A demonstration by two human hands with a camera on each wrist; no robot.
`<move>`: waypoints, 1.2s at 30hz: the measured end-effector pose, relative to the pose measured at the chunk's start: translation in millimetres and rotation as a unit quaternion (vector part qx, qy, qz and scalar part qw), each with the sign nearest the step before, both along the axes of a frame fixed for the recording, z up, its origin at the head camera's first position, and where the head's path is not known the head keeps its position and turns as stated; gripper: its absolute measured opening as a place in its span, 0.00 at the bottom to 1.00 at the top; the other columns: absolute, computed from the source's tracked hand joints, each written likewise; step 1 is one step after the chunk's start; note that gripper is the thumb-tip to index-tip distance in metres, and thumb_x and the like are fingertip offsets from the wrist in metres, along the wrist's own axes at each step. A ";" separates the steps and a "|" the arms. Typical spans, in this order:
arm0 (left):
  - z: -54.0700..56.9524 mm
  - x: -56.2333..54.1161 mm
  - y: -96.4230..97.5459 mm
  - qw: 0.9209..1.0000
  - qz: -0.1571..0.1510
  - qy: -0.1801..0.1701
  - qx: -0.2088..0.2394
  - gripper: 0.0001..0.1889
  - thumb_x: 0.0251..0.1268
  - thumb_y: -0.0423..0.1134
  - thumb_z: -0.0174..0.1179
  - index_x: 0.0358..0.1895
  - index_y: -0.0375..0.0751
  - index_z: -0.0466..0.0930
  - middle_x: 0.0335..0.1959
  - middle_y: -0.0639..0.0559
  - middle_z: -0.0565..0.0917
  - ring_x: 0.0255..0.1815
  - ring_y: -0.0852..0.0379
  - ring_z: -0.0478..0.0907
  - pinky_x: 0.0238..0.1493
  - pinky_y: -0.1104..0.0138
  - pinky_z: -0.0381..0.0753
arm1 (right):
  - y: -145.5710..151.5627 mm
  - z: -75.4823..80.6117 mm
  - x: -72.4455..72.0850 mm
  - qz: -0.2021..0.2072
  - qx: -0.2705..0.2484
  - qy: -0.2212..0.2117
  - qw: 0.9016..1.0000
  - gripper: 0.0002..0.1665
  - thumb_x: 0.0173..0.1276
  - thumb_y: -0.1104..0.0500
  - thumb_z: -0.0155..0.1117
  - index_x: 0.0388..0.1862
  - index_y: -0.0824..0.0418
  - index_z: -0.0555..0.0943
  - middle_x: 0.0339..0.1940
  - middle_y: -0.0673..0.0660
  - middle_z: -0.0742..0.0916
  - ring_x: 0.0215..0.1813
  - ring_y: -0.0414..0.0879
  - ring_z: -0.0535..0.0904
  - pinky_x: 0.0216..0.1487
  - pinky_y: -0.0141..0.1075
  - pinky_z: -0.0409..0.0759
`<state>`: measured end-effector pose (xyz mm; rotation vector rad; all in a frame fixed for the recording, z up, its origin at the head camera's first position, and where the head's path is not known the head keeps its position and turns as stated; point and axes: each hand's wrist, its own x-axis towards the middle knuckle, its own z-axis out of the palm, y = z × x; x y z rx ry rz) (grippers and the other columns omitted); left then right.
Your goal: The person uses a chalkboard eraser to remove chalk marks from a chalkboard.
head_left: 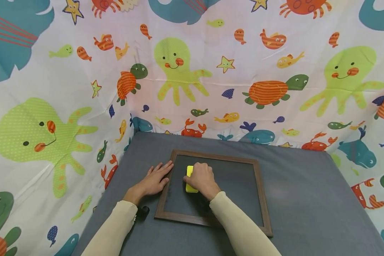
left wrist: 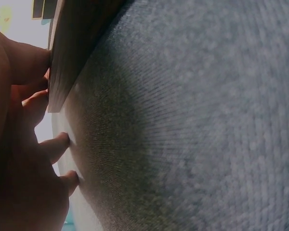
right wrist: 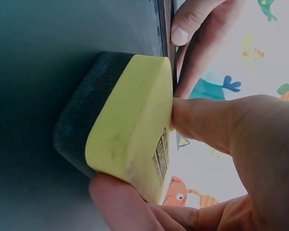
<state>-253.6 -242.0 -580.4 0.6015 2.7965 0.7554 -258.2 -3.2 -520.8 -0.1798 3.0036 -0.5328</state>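
Observation:
A wood-framed chalkboard (head_left: 236, 188) lies flat on the dark grey cloth. My right hand (head_left: 203, 177) grips a yellow board eraser (head_left: 192, 189) over the left half of the board. The right wrist view shows the eraser's dark felt (right wrist: 82, 106) against the board, with thumb and fingers pinching its yellow body (right wrist: 130, 110). My left hand (head_left: 152, 181) lies spread at the board's left side. In the left wrist view, some of its fingers (left wrist: 36, 106) touch the wooden frame (left wrist: 70, 53), while others come down on the cloth.
A small black object (head_left: 143, 212) sits on the grey cloth (head_left: 307, 206) beside my left sleeve. Curtains (head_left: 224, 78) printed with sea animals rise at the back and both sides.

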 end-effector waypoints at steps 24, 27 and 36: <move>-0.2 -1.1 -1.1 1.000 -0.004 -0.010 0.007 0.36 0.88 0.40 0.54 0.91 0.46 0.53 0.93 0.50 0.50 0.93 0.32 0.44 0.85 0.27 0.36 | 57.1 3.1 3.8 -0.027 0.008 -0.018 0.999 0.32 0.62 0.39 0.83 0.42 0.65 0.82 0.31 0.58 0.83 0.32 0.52 0.80 0.36 0.43 0.87; -0.2 -0.6 -0.1 1.000 -0.003 -0.011 0.009 0.36 0.88 0.40 0.54 0.91 0.46 0.53 0.93 0.50 0.50 0.93 0.31 0.44 0.85 0.27 0.35 | 70.9 3.8 5.1 -0.033 0.011 -0.018 0.999 0.32 0.62 0.40 0.83 0.42 0.66 0.82 0.30 0.59 0.82 0.32 0.52 0.80 0.35 0.44 0.87; -2.7 -1.7 -0.4 1.000 -0.003 -0.005 0.014 0.36 0.87 0.40 0.54 0.91 0.46 0.53 0.93 0.50 0.50 0.92 0.31 0.44 0.85 0.26 0.35 | 106.3 5.8 9.9 -0.056 0.014 -0.020 0.998 0.32 0.63 0.41 0.82 0.42 0.67 0.82 0.29 0.59 0.82 0.31 0.53 0.80 0.36 0.44 0.87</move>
